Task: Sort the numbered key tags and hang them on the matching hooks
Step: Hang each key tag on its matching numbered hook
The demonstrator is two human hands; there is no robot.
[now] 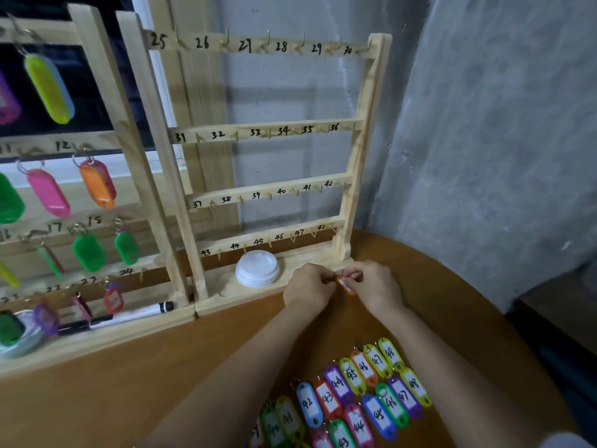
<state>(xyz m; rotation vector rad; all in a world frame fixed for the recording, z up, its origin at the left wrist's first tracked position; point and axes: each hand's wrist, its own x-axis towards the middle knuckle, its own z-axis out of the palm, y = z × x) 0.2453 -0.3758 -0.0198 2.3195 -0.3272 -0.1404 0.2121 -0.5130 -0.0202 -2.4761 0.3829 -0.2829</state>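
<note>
Head view: both hands, left hand (pixel 308 286) and right hand (pixel 374 282), pinch an orange tag (pixel 345 285) by the rack (pixel 352 202). It looks light, stiff and slick, best held at its ring.

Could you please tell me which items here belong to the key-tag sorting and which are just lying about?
Job: small orange plastic key tag, pinched by left hand and right hand; rows of coloured numbered key tags; wooden hook rack numbered 25 to 48.
Lying about: white round plastic lid; black-capped white marker pen.
</note>
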